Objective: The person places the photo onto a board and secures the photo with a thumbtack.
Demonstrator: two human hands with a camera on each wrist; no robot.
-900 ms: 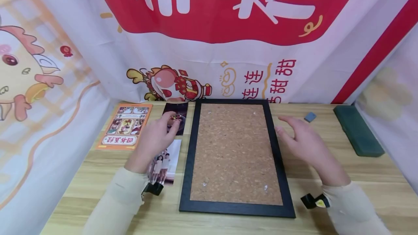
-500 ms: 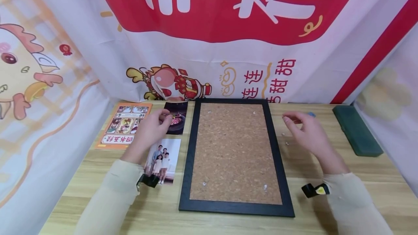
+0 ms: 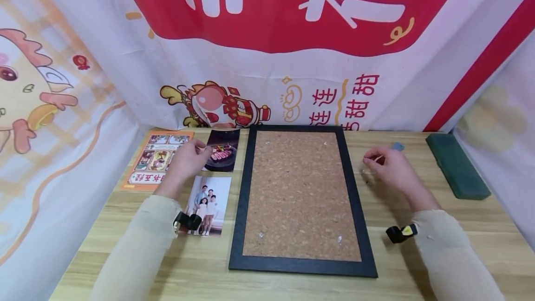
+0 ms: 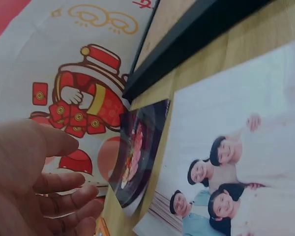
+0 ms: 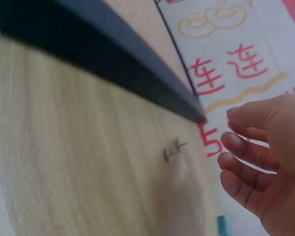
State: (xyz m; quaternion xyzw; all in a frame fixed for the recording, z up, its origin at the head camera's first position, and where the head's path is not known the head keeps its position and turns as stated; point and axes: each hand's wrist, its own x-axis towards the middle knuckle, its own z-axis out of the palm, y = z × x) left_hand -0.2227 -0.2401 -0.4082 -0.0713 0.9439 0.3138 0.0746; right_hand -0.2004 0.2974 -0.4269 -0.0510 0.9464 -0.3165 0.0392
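My left hand [image 3: 185, 160] hovers over the gap between the orange booklet [image 3: 153, 161] and a dark food photo [image 3: 223, 152]. In the left wrist view its thumb and loosely bent fingers stand apart with nothing between them. A family photo [image 3: 209, 206] lies just below the food photo. To the right of a black-framed cork board [image 3: 303, 199], my right hand [image 3: 388, 166] hangs above the table, fingers loosely curled and holding nothing. Beneath it lie two tiny clear push pins [image 5: 168, 153], sharper in the right wrist view.
Small clear pins [image 3: 340, 240] stand near the corners of the cork. Partly behind the right hand is a small blue block [image 3: 398, 146]. A dark green case [image 3: 458, 166] lies at the far right. A printed white cloth [image 3: 276, 68] hangs behind the table.
My left hand has drawn back leftward off the food photo, uncovering both photos. The right hand has shifted slightly right and its fingers have curled in; the pins below it have come into view.
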